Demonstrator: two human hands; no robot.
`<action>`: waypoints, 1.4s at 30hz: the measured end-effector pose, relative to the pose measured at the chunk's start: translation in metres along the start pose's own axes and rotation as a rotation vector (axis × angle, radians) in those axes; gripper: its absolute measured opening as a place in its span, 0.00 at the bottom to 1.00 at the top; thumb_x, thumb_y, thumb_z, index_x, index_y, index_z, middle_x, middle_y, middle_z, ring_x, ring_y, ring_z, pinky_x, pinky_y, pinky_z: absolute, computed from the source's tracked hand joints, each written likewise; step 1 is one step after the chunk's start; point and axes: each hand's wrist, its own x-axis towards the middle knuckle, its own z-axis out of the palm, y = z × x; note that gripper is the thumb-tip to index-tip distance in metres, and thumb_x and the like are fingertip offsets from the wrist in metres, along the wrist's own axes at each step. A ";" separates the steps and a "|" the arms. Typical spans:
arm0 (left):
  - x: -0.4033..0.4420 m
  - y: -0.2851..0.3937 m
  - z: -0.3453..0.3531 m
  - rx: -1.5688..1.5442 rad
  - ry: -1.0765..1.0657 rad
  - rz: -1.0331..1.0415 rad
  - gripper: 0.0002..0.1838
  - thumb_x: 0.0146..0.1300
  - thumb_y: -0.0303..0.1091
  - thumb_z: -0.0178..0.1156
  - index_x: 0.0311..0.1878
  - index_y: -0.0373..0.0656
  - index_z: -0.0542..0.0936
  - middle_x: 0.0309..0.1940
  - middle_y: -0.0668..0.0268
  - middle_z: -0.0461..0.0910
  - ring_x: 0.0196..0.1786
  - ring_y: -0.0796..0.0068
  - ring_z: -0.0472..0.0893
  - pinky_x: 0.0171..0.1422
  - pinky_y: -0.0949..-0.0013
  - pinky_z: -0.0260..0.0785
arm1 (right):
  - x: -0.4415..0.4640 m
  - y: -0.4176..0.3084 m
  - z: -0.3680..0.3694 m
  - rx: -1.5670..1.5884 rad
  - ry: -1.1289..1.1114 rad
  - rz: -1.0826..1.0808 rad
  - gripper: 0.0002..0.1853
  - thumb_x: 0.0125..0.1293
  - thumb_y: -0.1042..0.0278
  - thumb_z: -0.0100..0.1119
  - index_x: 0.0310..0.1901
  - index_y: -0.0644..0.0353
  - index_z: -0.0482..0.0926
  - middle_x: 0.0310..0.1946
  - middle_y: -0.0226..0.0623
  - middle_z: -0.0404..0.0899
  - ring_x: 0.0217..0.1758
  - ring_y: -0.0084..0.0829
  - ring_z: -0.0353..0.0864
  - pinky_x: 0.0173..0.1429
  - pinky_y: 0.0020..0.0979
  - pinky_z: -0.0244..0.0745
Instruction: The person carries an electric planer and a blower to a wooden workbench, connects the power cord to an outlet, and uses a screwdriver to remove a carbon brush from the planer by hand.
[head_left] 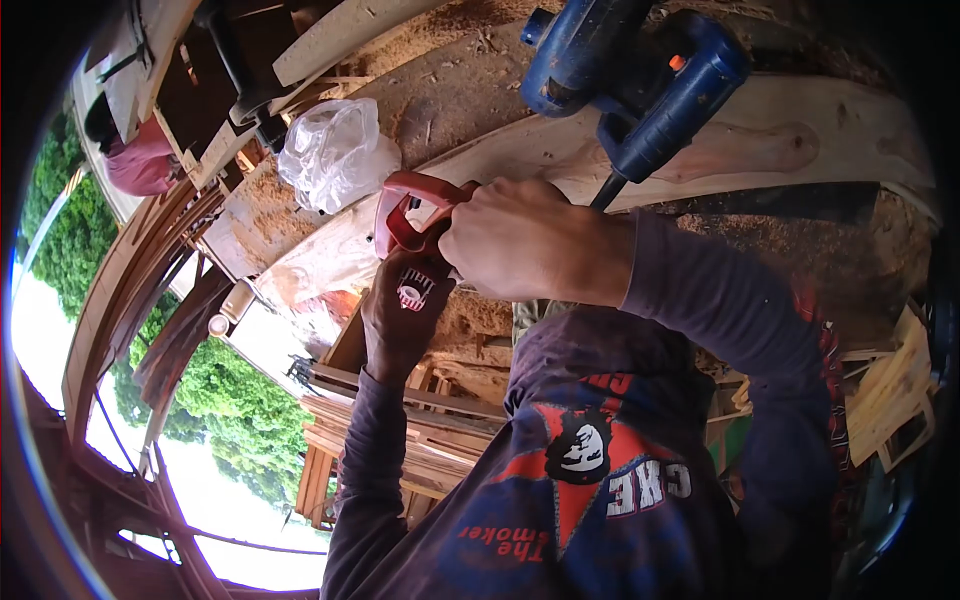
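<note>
A red tool with a loop-shaped handle (408, 212) is held above the workpiece; its exact kind cannot be made out. My left hand (395, 325) wraps around its lower part, where a white and red label shows. From the right, my right hand (540, 240) is closed against the tool's side, its fingertips partly hidden. Beneath and behind both hands runs a long pale wooden board (330, 245) with a curved edge. Beyond my right hand, a blue power tool (670, 95) with an orange button rests on the wood, its dark cord passing behind my wrist.
A crumpled clear plastic bag (335, 155) lies on the board beyond my left hand. Sawdust (265, 215) covers the bench. Stacked wooden strips (440, 430) stand near my left arm. A small bottle (230, 305) sits at the left. Another person (145, 160) in red is bent over at far left.
</note>
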 end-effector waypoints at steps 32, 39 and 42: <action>0.008 0.018 0.001 0.171 -0.112 0.108 0.16 0.61 0.28 0.68 0.52 0.38 0.79 0.47 0.51 0.83 0.45 0.52 0.86 0.46 0.58 0.81 | -0.007 0.014 0.038 0.317 0.031 0.051 0.12 0.59 0.70 0.56 0.40 0.68 0.83 0.31 0.56 0.85 0.36 0.51 0.88 0.44 0.47 0.83; 0.006 0.019 0.005 0.388 -0.181 0.121 0.17 0.66 0.28 0.60 0.57 0.41 0.74 0.44 0.54 0.81 0.39 0.49 0.85 0.39 0.53 0.79 | -0.004 0.010 0.063 0.072 0.048 -0.035 0.12 0.59 0.70 0.57 0.41 0.68 0.82 0.32 0.57 0.85 0.36 0.54 0.88 0.44 0.47 0.82; 0.008 0.023 0.007 0.434 -0.169 0.107 0.15 0.67 0.28 0.57 0.57 0.42 0.73 0.47 0.54 0.81 0.40 0.48 0.85 0.38 0.52 0.79 | -0.007 0.012 0.071 0.058 0.108 -0.070 0.12 0.60 0.71 0.57 0.42 0.68 0.82 0.33 0.57 0.84 0.38 0.55 0.87 0.46 0.48 0.82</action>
